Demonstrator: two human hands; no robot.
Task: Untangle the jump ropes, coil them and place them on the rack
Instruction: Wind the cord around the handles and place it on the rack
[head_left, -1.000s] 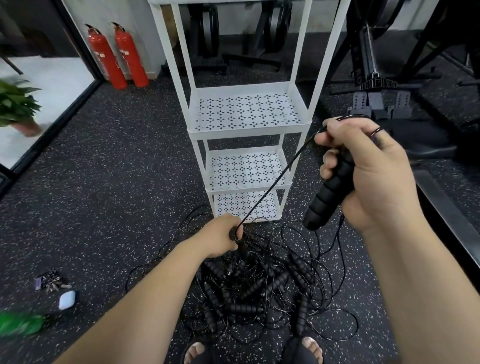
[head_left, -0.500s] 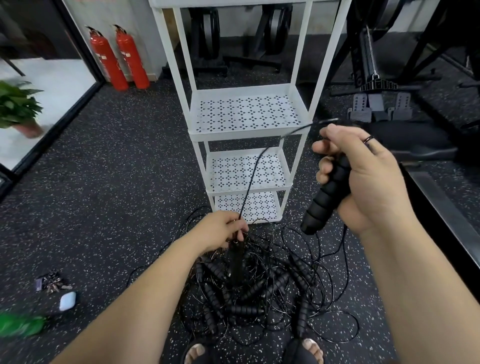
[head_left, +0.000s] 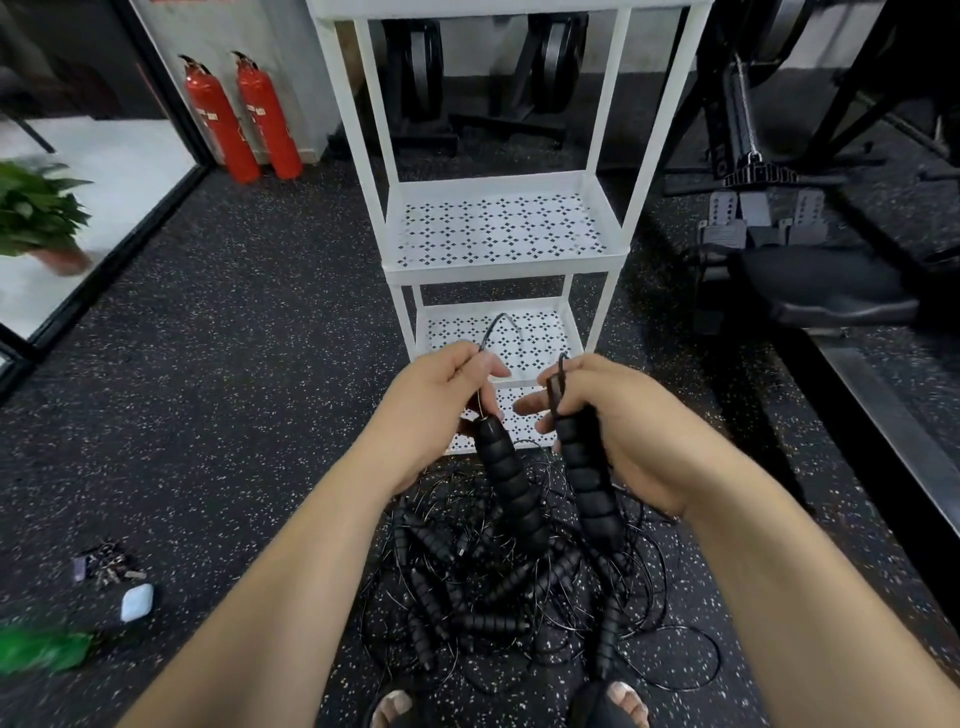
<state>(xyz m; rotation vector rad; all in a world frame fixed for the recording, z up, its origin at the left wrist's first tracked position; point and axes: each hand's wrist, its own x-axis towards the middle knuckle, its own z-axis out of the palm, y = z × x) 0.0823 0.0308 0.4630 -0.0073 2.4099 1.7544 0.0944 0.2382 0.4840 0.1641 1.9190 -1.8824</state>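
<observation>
- The black speckled rubber floor (head_left: 234, 415) fills most of the view, with a dark gym machine (head_left: 779, 249) standing on it at the right.
- A white metal rack (head_left: 501, 262) with perforated shelves stands straight ahead, just beyond the hands; the shelves in view hold nothing.
- The pile of jump ropes (head_left: 493, 597) lies on the floor at the foot of the rack, a tangle of thin black cords and ribbed black handles, just in front of the person's sandalled feet (head_left: 623, 699).
- Two red fire extinguishers (head_left: 221, 124) lean at the wall to the rack's left, and a potted plant (head_left: 36, 213) sits at the far left edge.
- The left hand (head_left: 431, 415) is curled round the top of one ribbed handle (head_left: 511, 488), which hangs down toward the pile.
- Its thumb and forefinger pinch the thin cord (head_left: 498, 322), which arcs up in a small loop in front of the rack's middle shelf.
- The right hand (head_left: 623, 431), close beside the left, grips the top of a second handle (head_left: 592, 488), also pointing down; a short dark end sticks up past its forefinger.
- A pale earbud case (head_left: 137, 601) and a bunch of keys (head_left: 106, 564) lie on the floor at lower left, well apart from the ropes.
</observation>
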